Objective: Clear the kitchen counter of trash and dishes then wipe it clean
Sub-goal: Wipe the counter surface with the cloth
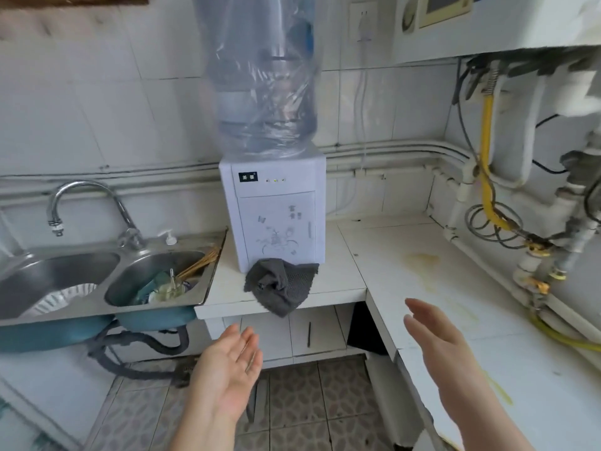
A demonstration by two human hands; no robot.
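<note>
1. The left hand [231, 369] hovers nearest, over the tiled floor [309, 402], palm turned up and inward, fingers straight and close together, holding nothing.
2. The right hand [435, 340] hangs above the near right run of the worktop [406, 255], palm facing left, fingers straight and slightly spread, also holding nothing. The two hands are well apart.
3. Yellowish stains [426, 265] mark the white tiled worktop on its right side, beyond the right hand.
4. A grey cloth [281, 286] lies crumpled at the near edge of the worktop, one corner drooping over the edge. It is farther than the left hand and touches neither hand.
5. Just behind the cloth stands a white water dispenser [276, 216], carrying a large bottle [263, 76] wrapped in clear film.
6. To the left sits a steel double sink [208, 281]. Its right basin holds dishes [166, 288] and chopsticks [200, 265]. The left basin holds something white that I cannot identify.
7. A curved tap [84, 196] rises at the far side of the sink, a small pump bottle [170, 237] beside it.
8. Pipes and a yellow hose [487, 151] run down the right wall.
</note>
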